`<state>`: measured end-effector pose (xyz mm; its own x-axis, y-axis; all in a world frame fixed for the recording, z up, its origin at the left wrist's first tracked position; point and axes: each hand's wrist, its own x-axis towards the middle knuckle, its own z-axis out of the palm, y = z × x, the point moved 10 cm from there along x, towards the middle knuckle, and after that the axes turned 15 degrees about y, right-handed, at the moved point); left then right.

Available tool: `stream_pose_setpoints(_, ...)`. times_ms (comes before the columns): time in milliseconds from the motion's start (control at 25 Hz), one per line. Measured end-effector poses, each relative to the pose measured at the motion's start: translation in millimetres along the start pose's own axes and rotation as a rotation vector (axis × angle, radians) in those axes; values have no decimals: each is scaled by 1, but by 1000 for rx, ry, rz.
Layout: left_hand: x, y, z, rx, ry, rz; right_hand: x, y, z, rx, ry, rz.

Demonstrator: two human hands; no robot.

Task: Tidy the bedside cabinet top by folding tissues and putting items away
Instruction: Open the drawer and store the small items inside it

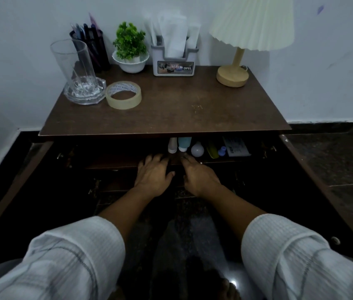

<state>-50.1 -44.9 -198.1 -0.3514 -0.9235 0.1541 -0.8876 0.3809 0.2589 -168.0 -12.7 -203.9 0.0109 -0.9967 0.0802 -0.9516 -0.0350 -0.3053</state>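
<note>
The brown cabinet top [171,109] carries a grey holder [172,66] with white folded tissues [173,33] standing in it. Below the top, both cabinet doors stand swung out. My left hand [152,175] and my right hand [200,177] lie side by side, palms down, on the front edge of the inner shelf [115,162]. Their fingers are spread and nothing shows in either hand. Just behind my fingertips on the shelf stand a white tube [172,146], a teal tube [184,144], a light bulb [197,149], a small blue-capped bottle [222,151] and a white box [236,147].
On top at the left are a tall glass [73,63] in a glass ashtray [84,92], a tape roll [123,95], a pen holder [93,46] and a potted plant [130,48]. A lamp [233,75] stands at back right. The open doors [314,176] flank my arms.
</note>
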Motion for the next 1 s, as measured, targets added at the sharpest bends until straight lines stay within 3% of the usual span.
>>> stream_pose_setpoints(280,-17,1,-98,-93,27,61,-14,-55,-83,-43,120,-75)
stream_pose_setpoints(480,-25,-14,-189,-85,239,60,-11,-104,-137,-30,240,-156)
stream_pose_setpoints(680,-23,-55,-232,-202,490,-72,18,-143,-167,21,391,-214)
stream_pose_setpoints(800,-6,-68,-217,-177,408,-134,47,-156,-170,49,429,-223)
stream_pose_setpoints(1000,24,-72,-201,-155,332,-154,98,-155,-143,-67,331,-176)
